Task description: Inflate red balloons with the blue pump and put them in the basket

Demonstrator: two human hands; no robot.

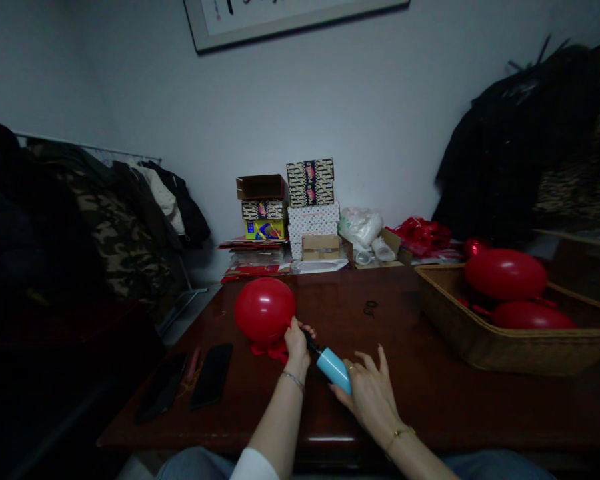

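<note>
A round, inflated red balloon (265, 308) is above the table in front of me, its neck toward my left hand (296, 343). That hand is closed around the neck, where it meets the black nozzle end of a light-blue hand balloon pump (334, 369). My right hand (373, 392) grips the pump's near end between thumb and forefinger, its other fingers stretched out. Limp red balloons (275, 351) lie on the table just below the inflated one. My fingers partly hide the join between neck and nozzle.
On the right, a wicker basket (505, 347) holds inflated red balloons (506, 273). A black phone (211, 375) and another dark flat item (161, 387) lie left on the brown table (420, 413). Stacked boxes (314, 230) and a plastic bag (361, 227) stand at the back.
</note>
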